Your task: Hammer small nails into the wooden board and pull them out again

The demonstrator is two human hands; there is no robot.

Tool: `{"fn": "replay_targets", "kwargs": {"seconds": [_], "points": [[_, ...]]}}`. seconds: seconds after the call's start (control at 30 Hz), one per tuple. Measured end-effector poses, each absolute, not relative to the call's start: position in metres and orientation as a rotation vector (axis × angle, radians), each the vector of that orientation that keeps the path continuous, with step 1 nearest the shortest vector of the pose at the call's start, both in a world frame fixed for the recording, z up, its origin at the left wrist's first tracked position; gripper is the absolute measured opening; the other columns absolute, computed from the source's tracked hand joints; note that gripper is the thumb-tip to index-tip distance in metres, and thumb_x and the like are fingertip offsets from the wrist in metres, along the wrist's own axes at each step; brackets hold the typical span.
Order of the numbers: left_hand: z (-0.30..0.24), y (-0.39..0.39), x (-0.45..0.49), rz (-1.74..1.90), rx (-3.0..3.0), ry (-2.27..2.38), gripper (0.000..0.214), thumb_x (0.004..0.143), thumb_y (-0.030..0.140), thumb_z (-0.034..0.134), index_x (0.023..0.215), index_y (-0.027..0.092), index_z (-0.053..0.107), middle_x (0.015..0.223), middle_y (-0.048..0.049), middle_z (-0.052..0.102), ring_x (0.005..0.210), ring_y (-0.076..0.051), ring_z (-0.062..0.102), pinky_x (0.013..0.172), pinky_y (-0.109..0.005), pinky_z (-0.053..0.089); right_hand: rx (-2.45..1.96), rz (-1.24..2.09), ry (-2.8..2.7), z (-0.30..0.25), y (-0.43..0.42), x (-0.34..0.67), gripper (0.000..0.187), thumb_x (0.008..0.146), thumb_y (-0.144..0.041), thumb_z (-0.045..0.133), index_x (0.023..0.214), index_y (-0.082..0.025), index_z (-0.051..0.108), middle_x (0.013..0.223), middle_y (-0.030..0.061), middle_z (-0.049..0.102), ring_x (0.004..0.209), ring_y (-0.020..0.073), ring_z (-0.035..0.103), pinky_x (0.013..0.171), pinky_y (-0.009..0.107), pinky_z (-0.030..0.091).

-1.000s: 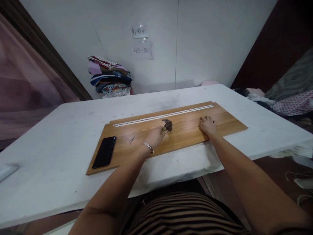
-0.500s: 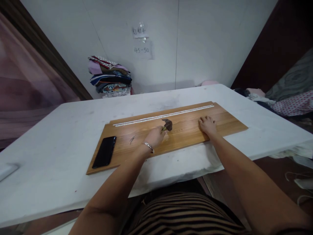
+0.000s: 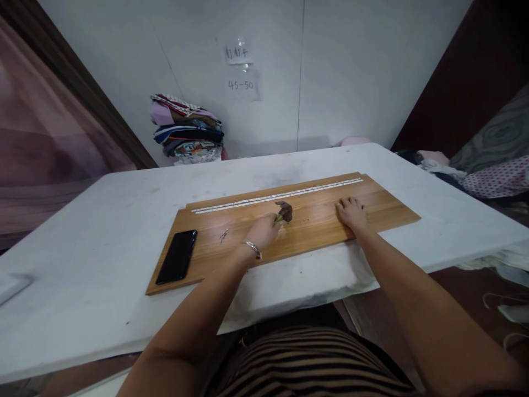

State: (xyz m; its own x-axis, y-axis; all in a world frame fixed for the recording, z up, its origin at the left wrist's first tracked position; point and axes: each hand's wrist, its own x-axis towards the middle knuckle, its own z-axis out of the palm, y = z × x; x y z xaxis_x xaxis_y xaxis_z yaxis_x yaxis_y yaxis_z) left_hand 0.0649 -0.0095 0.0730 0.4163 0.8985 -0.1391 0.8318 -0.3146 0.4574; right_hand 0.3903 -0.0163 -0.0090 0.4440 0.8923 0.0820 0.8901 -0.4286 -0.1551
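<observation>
My left hand (image 3: 264,231), with a bracelet at the wrist, is closed round the handle of a claw hammer (image 3: 284,212). The hammer's dark head is over the middle of a brown wooden board (image 3: 318,234); whether it touches the wood I cannot tell. Just right of the head, a short row of small dark nail spots (image 3: 301,221) shows on the board. My right hand (image 3: 351,213) rests on the right part of the board, its fingers spread, holding nothing. A few loose nails (image 3: 223,236) lie left of my left hand.
Two white strips (image 3: 276,196) run along the board's far side. A black phone (image 3: 177,257) lies on its left end. The board is on a white-covered table (image 3: 99,242). Folded clothes (image 3: 188,129) are stacked by the wall, beside paper notes (image 3: 243,85). A white object (image 3: 12,286) is at far left.
Almost nothing differs. The whole view has shifted very slightly; the hammer stays in my left hand over the same place, and my right hand keeps its place on the board.
</observation>
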Motion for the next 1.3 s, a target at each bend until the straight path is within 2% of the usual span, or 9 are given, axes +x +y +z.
{"fn": "replay_targets", "kwargs": {"seconds": [0.53, 0.87, 1.13, 1.3], "points": [[0.071, -0.0089, 0.0655, 0.207, 2.205, 1.443, 0.024, 0.1, 0.031, 0.05, 0.104, 0.016, 0.068, 0.105, -0.0143, 0.077, 0.096, -0.027, 0.071, 0.081, -0.033, 0.049, -2.518, 0.005, -1.58, -0.009, -0.0165, 0.3909, 0.05, 0.105, -0.041, 0.027, 0.128, -0.021, 0.066, 0.139, 0.0177, 0.061, 0.131, 0.0324, 0.048, 0.107, 0.052, 0.036], [0.0676, -0.0082, 0.061, 0.257, 2.182, 1.388, 0.024, 0.101, 0.034, 0.05, 0.103, 0.018, 0.067, 0.101, -0.011, 0.077, 0.093, -0.025, 0.071, 0.081, -0.032, 0.049, -2.514, 0.002, -1.569, -0.0135, -0.0151, 0.3947, 0.051, 0.104, -0.043, 0.027, 0.13, -0.021, 0.065, 0.141, 0.0178, 0.06, 0.134, 0.0331, 0.046, 0.109, 0.054, 0.036], [0.0661, -0.0044, 0.0616, 0.207, 2.206, 1.355, 0.026, 0.101, 0.03, 0.049, 0.115, 0.016, 0.066, 0.116, -0.0143, 0.076, 0.105, -0.028, 0.071, 0.085, -0.033, 0.05, -2.499, 0.002, -1.575, -0.015, -0.0152, 0.3975, 0.05, 0.104, -0.045, 0.029, 0.127, -0.022, 0.067, 0.138, 0.017, 0.061, 0.131, 0.033, 0.048, 0.108, 0.054, 0.037], [0.0664, -0.0024, 0.0584, 0.221, 2.211, 1.341, 0.026, 0.101, 0.031, 0.048, 0.112, 0.017, 0.067, 0.11, -0.0127, 0.077, 0.102, -0.028, 0.071, 0.087, -0.035, 0.051, -2.48, -0.015, -1.569, -0.0182, -0.0143, 0.3996, 0.05, 0.103, -0.045, 0.031, 0.126, -0.021, 0.068, 0.137, 0.0179, 0.061, 0.131, 0.0341, 0.048, 0.108, 0.056, 0.038]]}}
